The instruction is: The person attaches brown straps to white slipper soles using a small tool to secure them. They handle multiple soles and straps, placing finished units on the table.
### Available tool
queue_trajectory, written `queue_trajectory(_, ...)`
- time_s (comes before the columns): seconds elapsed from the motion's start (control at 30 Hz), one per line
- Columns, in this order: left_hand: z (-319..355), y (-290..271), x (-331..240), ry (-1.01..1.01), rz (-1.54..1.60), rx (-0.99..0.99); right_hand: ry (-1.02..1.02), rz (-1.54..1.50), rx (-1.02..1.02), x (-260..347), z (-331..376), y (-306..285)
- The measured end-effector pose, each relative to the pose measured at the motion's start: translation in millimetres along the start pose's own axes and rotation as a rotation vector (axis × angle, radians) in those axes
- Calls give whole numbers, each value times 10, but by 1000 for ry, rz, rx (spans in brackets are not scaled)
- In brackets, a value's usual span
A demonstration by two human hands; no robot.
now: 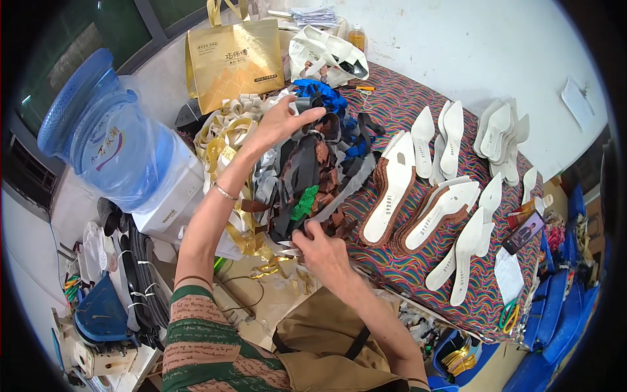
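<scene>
A heap of cut strips (pixel 300 176) in black, grey, brown and silver lies at the table's left side, with a green glittery piece (pixel 304 203) and a bright blue bundle (pixel 320 95) in it. My left hand (pixel 282 124) is at the far part of the heap, its thumb and fingers around a dark grey strip (pixel 307 104). At the near edge, my right hand (pixel 321 253) has its fingers curled against the strips; what they grip is hidden. Gold and cream strips (pixel 228 130) lie beside my left forearm.
White shoe insoles (pixel 385 202) lie in several stacks on the patterned cloth (pixel 392 91) to the right. A gold bag (pixel 236 65) and a white bag (pixel 320 55) stand behind the heap. A blue water bottle (pixel 117 130) is at the left; a phone (pixel 524 233) stands far right.
</scene>
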State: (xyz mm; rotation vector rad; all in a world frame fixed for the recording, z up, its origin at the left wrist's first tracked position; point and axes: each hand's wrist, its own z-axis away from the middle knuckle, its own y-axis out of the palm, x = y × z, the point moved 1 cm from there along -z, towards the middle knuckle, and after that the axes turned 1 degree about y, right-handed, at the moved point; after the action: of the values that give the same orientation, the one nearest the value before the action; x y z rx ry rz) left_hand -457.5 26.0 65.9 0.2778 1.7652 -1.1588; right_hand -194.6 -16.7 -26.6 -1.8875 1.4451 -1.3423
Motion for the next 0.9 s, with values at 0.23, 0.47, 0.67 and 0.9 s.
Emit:
queue_trajectory(0.23, 54, 233, -87, -45, 178, 324, -47, 5, -20, 19, 45, 30)
queue_trajectory(0.47, 585, -347, -328, 261, 834, -149, 87, -315, -335, 142, 591, -254)
queue_trajectory(0.67, 1020, -719, -891, 337, 1136, -197, 144, -557, -430, 428, 786, -618)
queue_trajectory(0.9, 1179, -803, -1065, 428, 1465, 214, 290, -566, -618, 416, 687, -1142)
